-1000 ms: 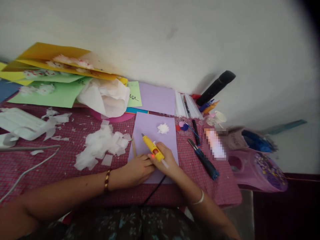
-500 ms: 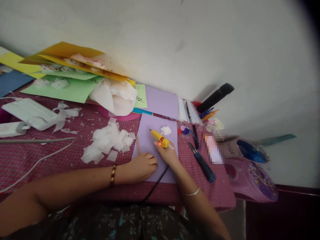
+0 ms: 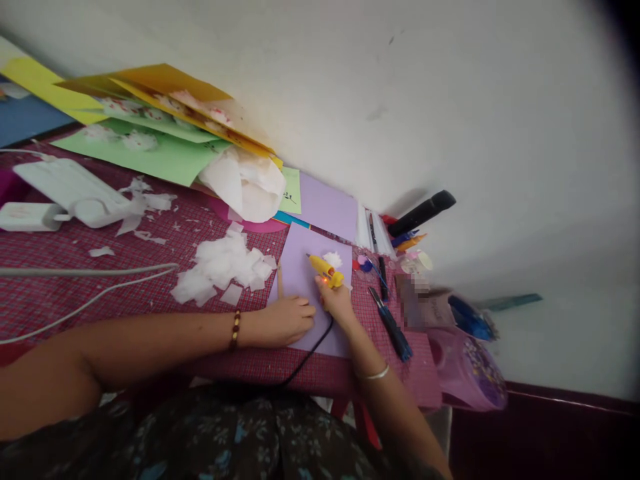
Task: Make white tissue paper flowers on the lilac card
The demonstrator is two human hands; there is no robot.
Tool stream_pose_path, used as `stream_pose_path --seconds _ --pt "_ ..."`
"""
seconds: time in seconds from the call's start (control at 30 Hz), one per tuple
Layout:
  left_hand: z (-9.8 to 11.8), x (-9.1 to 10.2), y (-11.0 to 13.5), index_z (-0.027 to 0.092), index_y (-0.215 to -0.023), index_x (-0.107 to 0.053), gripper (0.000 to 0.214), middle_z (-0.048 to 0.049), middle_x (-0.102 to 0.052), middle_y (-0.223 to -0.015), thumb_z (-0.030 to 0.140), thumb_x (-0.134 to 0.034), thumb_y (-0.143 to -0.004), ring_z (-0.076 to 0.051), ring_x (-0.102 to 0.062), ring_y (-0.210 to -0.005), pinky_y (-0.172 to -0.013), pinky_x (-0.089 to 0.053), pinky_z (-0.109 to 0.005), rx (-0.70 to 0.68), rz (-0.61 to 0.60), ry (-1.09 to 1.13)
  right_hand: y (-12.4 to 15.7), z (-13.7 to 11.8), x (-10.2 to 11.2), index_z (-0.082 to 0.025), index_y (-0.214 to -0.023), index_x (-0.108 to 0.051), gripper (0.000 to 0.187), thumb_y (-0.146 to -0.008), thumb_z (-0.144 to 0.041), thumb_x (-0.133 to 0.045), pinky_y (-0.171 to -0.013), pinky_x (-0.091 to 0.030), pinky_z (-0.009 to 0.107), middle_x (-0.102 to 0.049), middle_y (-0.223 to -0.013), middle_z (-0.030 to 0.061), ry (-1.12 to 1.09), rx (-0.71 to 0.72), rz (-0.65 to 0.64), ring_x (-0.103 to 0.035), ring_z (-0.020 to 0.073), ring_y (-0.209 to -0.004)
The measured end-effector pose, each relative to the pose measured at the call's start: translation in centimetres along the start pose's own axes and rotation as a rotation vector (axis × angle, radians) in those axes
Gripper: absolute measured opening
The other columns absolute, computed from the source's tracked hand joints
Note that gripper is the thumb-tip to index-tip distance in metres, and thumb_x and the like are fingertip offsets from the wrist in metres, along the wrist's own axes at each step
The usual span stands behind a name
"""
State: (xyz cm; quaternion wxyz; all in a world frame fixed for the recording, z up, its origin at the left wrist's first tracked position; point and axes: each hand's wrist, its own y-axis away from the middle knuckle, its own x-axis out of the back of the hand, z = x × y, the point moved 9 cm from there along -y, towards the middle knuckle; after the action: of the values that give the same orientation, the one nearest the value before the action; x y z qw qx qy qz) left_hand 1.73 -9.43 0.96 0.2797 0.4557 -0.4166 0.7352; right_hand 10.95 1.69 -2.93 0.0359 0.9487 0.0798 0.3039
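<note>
A yellow hot glue gun [image 3: 326,271] is gripped in my right hand [image 3: 337,303], its nozzle pointing up and left over a purple sheet of paper [image 3: 297,257]. An orange light glows on the gun, and its black cord runs down past the table's front edge. Just beyond the gun, a small cluster of white bits [image 3: 332,258] sits on the sheet, partly covered by the gun. My left hand [image 3: 291,322] lies flat on the paper's lower left, fingers loosely stretched and holding nothing. Beside it, a thin wooden stick [image 3: 280,280] lies along the sheet's left edge.
White tissue squares [image 3: 220,267] are heaped left of the sheet. A white power strip [image 3: 80,190] and cables lie farther left. Green folded cards [image 3: 165,160] stand against the wall. At right are a craft knife [image 3: 393,327], a black pen [image 3: 383,277] and a pink container [image 3: 470,370].
The camera view has tilted and shifted slightly. The glue gun stays in my right hand over the paper, and my left hand remains resting on the sheet.
</note>
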Motion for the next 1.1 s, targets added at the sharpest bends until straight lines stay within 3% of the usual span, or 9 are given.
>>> stream_pose_path --seconds 0.1,0.37,0.53,0.7,0.9,1.1 --pt "0.0 0.0 0.0 0.016 -0.083 -0.062 0.009 -0.0054 -0.062 -0.09 0.02 -0.06 -0.091 -0.021 -0.05 -0.084 -0.076 -0.036 -0.035 -0.002 0.012 -0.011 -0.4 0.0 -0.1 -0.021 -0.078 -0.06 0.036 -0.08 -0.056 -0.059 -0.04 -0.039 0.026 -0.048 -0.045 -0.0042 -0.054 -0.087 0.014 -0.046 0.0138 -0.04" --pt "0.0 -0.1 -0.1 0.016 -0.084 -0.063 0.011 -0.0052 -0.064 -0.09 0.022 -0.059 -0.092 -0.021 -0.052 -0.084 -0.076 -0.039 -0.035 0.006 0.025 -0.029 -1.6 -1.9 -1.3 -0.021 -0.083 -0.06 0.028 -0.083 -0.049 -0.056 -0.039 -0.036 0.026 -0.046 -0.044 -0.0051 -0.046 -0.103 0.064 -0.045 0.0141 -0.038" --pt "0.2 0.0 -0.1 0.016 -0.085 -0.063 0.01 -0.0051 -0.064 -0.092 0.021 -0.058 -0.092 -0.021 -0.053 -0.085 -0.077 -0.039 -0.035 -0.009 0.027 -0.021 -1.4 -1.6 -1.2 -0.022 -0.071 -0.055 0.032 -0.081 -0.052 -0.057 -0.043 -0.038 0.027 -0.047 -0.044 -0.0032 -0.034 -0.099 0.082 -0.048 0.015 -0.041" --pt "0.1 0.0 -0.2 0.015 -0.083 -0.064 0.013 -0.0053 -0.064 -0.092 0.022 -0.057 -0.093 -0.022 -0.054 -0.086 -0.078 -0.039 -0.036 -0.003 0.007 -0.022 -0.4 -1.4 -0.9 -0.019 -0.077 -0.059 0.035 -0.081 -0.054 -0.056 -0.042 -0.038 0.026 -0.049 -0.043 -0.0041 -0.036 -0.124 0.057 -0.049 0.0144 -0.04" --pt "-0.2 -0.2 -0.1 0.016 -0.084 -0.064 0.011 -0.0051 -0.065 -0.094 0.022 -0.058 -0.092 -0.022 -0.055 -0.088 -0.078 -0.039 -0.037 0.013 0.007 -0.001 -0.3 0.0 -0.6 -0.023 -0.066 -0.054 0.036 -0.081 -0.056 -0.056 -0.044 -0.042 0.027 -0.051 -0.044 -0.0018 0.014 -0.155 0.097 -0.053 0.0169 -0.043" --pt "-0.1 -0.4 -0.1 0.016 -0.084 -0.064 0.012 -0.0061 -0.066 -0.095 0.023 -0.058 -0.092 -0.022 -0.055 -0.087 -0.078 -0.039 -0.037 0.004 -0.011 -0.014 0.5 0.1 -0.5 -0.023 -0.067 -0.054 0.033 -0.085 -0.051 -0.054 -0.047 -0.045 0.027 -0.052 -0.047 -0.001 0.063 -0.166 0.101 -0.056 0.0177 -0.047"
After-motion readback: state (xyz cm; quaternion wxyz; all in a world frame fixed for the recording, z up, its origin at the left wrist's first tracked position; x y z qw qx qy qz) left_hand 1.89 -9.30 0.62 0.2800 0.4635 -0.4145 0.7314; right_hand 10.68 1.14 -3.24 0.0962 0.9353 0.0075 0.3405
